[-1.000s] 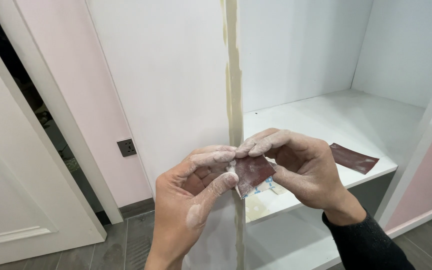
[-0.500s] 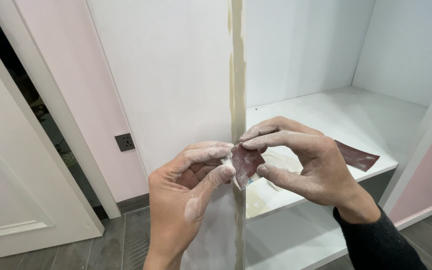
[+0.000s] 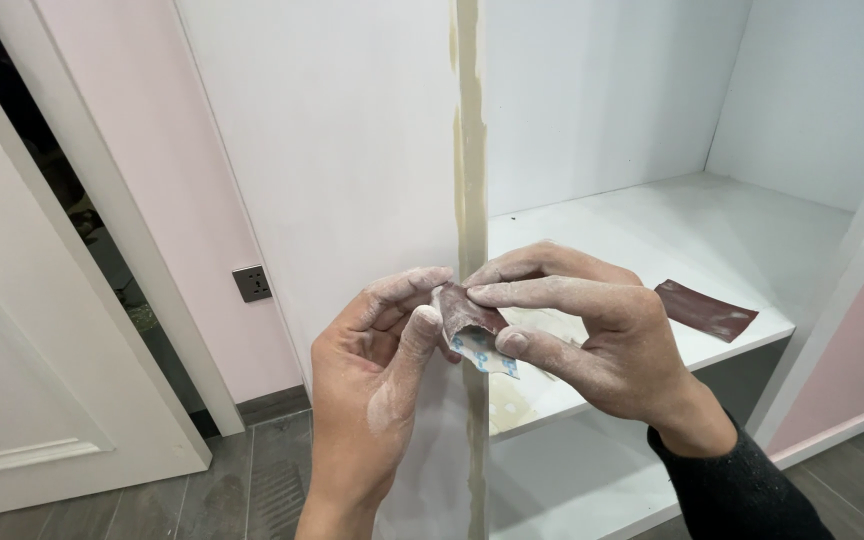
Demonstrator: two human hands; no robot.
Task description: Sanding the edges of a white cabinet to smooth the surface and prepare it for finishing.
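Observation:
Both dusty hands pinch one small folded piece of reddish-brown sandpaper [image 3: 464, 318] in front of the bare, unpainted front edge [image 3: 470, 150] of a white cabinet panel. My left hand [image 3: 377, 365] grips its left side with thumb and fingers. From the right, my right hand [image 3: 592, 335] holds the top and underside, where the sandpaper's pale backing with blue print shows. A dark sleeve covers the right wrist.
A second sheet of reddish-brown sandpaper [image 3: 704, 309] lies on the white cabinet shelf [image 3: 652, 240] at right. A pink wall with a grey socket [image 3: 252, 283] is at left, beside a white door [image 3: 22, 400]. Grey floor tiles [image 3: 252, 480] lie below.
The hands have drawn closer together and folded the sandpaper into a smaller, tighter piece; the right fingers now wrap over its top.

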